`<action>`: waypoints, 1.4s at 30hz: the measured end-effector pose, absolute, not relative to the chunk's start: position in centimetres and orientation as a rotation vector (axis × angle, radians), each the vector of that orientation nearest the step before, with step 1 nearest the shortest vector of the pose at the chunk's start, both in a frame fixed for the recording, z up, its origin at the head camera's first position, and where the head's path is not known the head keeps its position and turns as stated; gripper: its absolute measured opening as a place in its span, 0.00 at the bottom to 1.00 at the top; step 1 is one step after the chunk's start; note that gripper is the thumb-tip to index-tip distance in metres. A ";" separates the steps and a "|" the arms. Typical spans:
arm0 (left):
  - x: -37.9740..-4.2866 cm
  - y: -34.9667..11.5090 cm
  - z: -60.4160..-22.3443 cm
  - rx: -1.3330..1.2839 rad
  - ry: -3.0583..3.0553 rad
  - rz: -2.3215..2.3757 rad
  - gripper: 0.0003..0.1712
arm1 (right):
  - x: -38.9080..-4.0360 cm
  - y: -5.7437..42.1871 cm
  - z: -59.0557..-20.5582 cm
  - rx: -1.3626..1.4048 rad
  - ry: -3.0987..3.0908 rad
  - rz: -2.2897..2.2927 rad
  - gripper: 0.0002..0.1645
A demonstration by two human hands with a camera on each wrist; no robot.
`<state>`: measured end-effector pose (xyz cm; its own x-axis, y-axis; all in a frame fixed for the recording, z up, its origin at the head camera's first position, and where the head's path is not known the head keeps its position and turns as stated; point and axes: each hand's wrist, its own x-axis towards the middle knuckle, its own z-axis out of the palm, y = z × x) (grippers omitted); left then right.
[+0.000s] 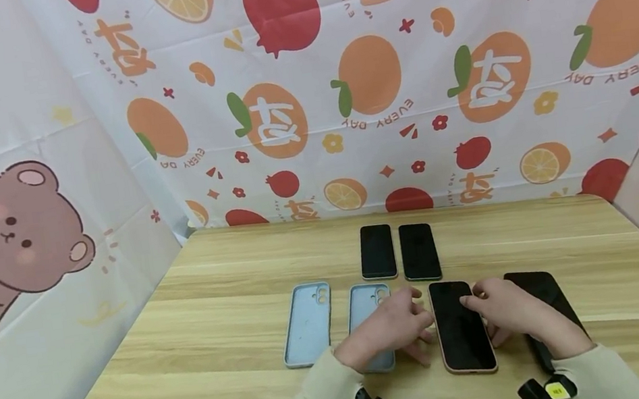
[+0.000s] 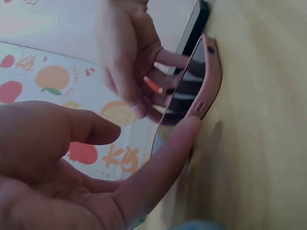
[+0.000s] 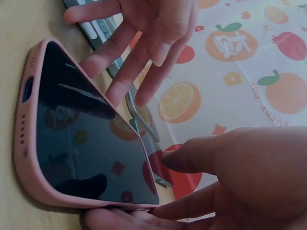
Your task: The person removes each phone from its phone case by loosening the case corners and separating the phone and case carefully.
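Observation:
A phone with a dark screen, in a pink case (image 1: pixel 463 336), lies face up on the table between the two hands. My left hand (image 1: pixel 394 322) is at its left edge, and a fingertip touches the pink side near a small slot in the left wrist view. On the opposite side, my right hand (image 1: pixel 509 306) has fingers against the long edge. Its thumb (image 3: pixel 192 155) hovers over the screen without pressing it in the right wrist view. Beneath the left wrist lies a light blue phone case (image 1: pixel 364 302), partly hidden.
Another light blue phone case (image 1: pixel 307 327) lies farther left. Two dark phones (image 1: pixel 377 253) sit side by side behind the pink-cased one. A black flat phone-shaped item (image 1: pixel 543 287) lies under the right forearm. A fruit-print cloth (image 1: pixel 320 158) hangs behind the table.

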<state>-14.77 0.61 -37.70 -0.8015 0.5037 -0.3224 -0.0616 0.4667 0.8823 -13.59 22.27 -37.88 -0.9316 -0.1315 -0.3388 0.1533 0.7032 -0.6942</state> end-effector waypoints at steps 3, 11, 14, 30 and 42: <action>-14.8 0.9 -37.8 0.338 2.135 1.356 0.30 | -13.7 22.4 -38.1 0.023 2.555 -1.107 0.26; -15.0 0.7 -38.0 0.369 2.185 1.360 0.27 | -13.8 21.9 -38.0 0.006 2.539 -1.141 0.18; -14.9 0.6 -38.0 0.361 2.140 1.413 0.27 | -13.7 21.8 -37.8 0.005 2.550 -1.141 0.16; -15.7 0.6 -38.6 0.396 1.782 1.609 0.18 | -13.4 21.7 -38.4 0.033 2.525 -1.225 0.19; -15.5 0.6 -38.9 0.397 1.843 1.534 0.16 | -13.1 20.5 -38.3 -0.006 2.534 -1.271 0.16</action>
